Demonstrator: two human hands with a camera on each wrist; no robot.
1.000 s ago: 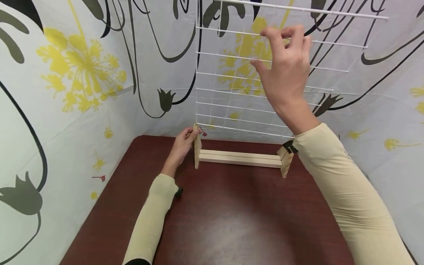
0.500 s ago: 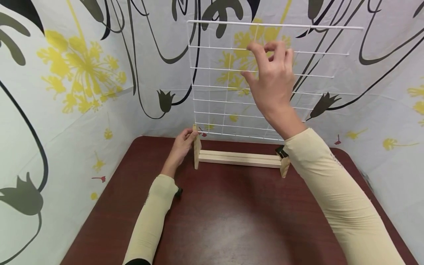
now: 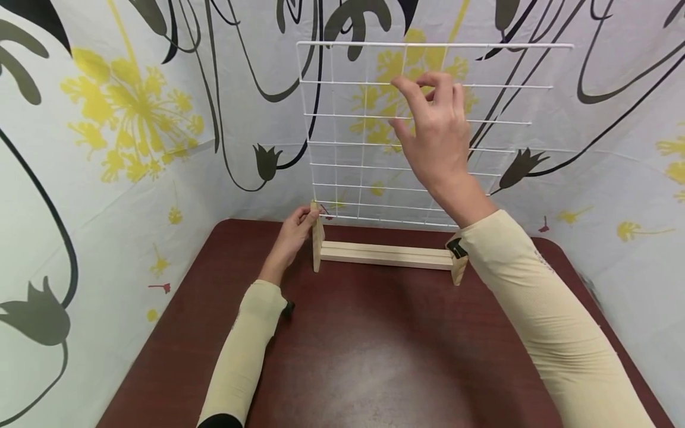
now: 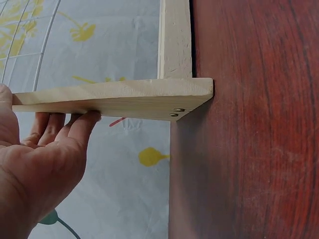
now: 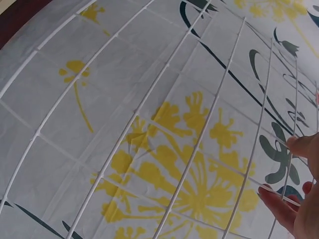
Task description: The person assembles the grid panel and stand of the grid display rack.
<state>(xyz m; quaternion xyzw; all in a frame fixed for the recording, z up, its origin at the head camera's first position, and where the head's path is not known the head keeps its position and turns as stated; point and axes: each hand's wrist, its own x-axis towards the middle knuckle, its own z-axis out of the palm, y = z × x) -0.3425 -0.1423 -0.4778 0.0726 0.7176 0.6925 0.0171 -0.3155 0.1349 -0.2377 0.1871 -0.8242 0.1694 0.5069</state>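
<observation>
- Pinching the upper end of the left post (image 3: 317, 241) with the left hand (image 3: 292, 236), with thumb and fingers bent onto the wood.
- In the left wrist view, touching the outer face of that post with the fingertips, with the thumb up by its top end.
- Gripping the white wire grid (image 3: 363, 143) with the right hand (image 3: 441, 139), with the index finger at the second wire from the top and the thumb at the third.
- In the right wrist view, reaching in from the right edge, with bent fingers at the wires.
- Working with the hands well apart, left low and right high.
- Raised above the crossbar (image 3: 385, 255), with the grid's bottom wire near the post tops; hard to tell whether seated there.
- Joined by the crossbar to the right post (image 3: 458, 272), partly hidden behind the wrist camera (image 3: 457, 247).
- Fitted with two screws (image 4: 177, 112) low on the left post's outer face.
- Standing on the red-brown table (image 3: 342, 333), towards its far edge.
- Covered on both arms by cream sleeves (image 3: 535, 309).
- Backed by a pale sheet (image 3: 214, 196), printed with yellow flowers and dark stems.
</observation>
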